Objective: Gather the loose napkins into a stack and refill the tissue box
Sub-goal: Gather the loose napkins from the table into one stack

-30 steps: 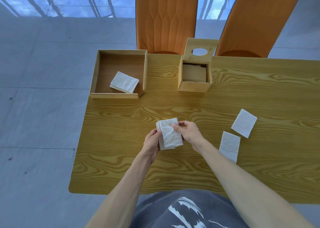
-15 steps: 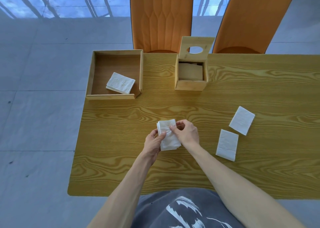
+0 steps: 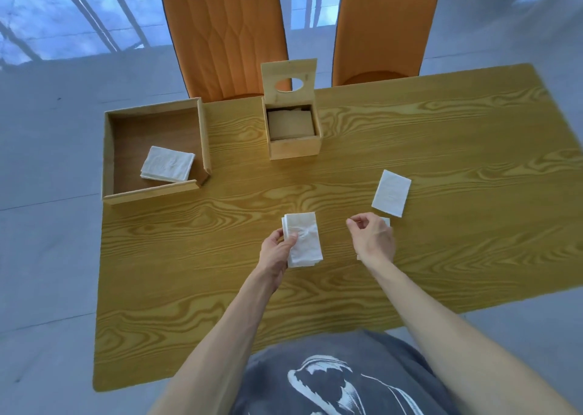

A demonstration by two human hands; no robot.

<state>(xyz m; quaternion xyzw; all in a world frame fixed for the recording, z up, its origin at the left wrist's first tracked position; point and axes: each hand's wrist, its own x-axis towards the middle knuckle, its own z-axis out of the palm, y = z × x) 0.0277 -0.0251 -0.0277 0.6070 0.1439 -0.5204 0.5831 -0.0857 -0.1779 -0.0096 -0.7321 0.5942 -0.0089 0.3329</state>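
Note:
My left hand (image 3: 277, 250) grips a small stack of white napkins (image 3: 304, 241) by its left edge, just above the wooden table (image 3: 441, 149). My right hand (image 3: 373, 239) hovers to the right of the stack, fingers loosely curled and holding nothing. It covers most of one loose napkin (image 3: 386, 222); another loose napkin (image 3: 391, 192) lies flat just beyond it. The wooden tissue box (image 3: 295, 148) stands at the table's far middle with its holed lid (image 3: 288, 80) tipped up and napkins inside.
A shallow wooden tray (image 3: 108, 155) at the far left corner holds a second napkin pile (image 3: 167, 164). Two orange chairs (image 3: 225, 32) stand behind the table. The table's left and near edges drop to a pale tiled floor.
My right hand let go of the stack and moved right, over the nearer loose napkin. The left hand keeps the stack. The view has tilted.

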